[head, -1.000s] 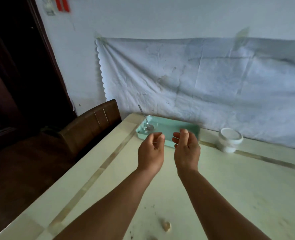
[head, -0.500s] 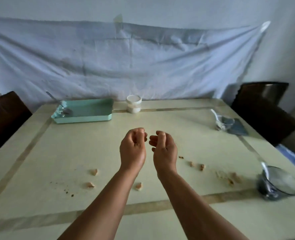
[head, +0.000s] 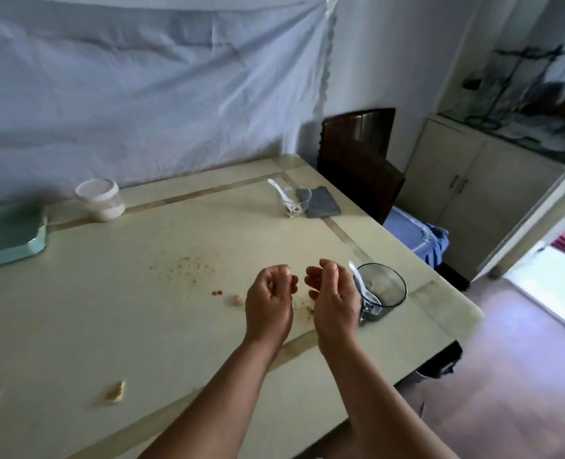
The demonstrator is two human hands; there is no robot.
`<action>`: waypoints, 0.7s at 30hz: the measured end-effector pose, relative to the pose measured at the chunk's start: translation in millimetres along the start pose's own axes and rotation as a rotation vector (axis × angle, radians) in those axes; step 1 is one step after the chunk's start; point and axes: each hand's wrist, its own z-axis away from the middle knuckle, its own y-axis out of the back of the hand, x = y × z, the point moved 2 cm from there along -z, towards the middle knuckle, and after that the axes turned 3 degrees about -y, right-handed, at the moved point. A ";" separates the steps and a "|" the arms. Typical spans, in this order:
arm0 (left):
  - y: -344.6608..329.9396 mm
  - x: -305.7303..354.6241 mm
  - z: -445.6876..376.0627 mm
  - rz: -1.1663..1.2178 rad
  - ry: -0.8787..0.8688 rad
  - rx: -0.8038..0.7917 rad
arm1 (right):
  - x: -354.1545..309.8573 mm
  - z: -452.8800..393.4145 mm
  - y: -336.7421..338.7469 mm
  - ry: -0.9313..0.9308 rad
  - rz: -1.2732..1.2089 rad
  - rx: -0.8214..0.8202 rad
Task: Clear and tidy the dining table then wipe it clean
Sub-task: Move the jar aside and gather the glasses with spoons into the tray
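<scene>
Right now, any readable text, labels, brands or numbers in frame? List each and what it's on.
None readable.
White lidded jar: no label visible.
Teal tray: plain, no print.
Both glass bowls and the grey cloth: no markings.
Cabinet and the blurred things on top: no text can be made out.

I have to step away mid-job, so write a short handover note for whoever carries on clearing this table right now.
Left hand and right hand: both empty, fingers loosely curled, held above the table.
Near right corner: dark glass bowl with a white spoon in it.
Far right: small clear bowl with a spoon, beside a grey cloth.
Far left: green tray, with a lidded white jar next to it.
Crumbs and food bits lie scattered.
Done: nothing visibly cleared.
Left: gather the bowls, perhaps onto the tray, then wipe.
</scene>
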 end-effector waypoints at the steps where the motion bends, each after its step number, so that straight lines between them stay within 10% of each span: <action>1: -19.2 -1.9 -3.1 -0.004 0.011 -0.022 | -0.6 -15.2 14.0 0.003 0.002 0.021; 13: -150.8 -52.7 -21.4 -0.179 0.245 -0.545 | 27.8 -135.9 130.1 -0.203 0.225 0.127; 21: -163.6 -72.0 -28.0 -0.206 0.230 -0.540 | 61.5 -157.2 138.1 -0.369 0.161 0.178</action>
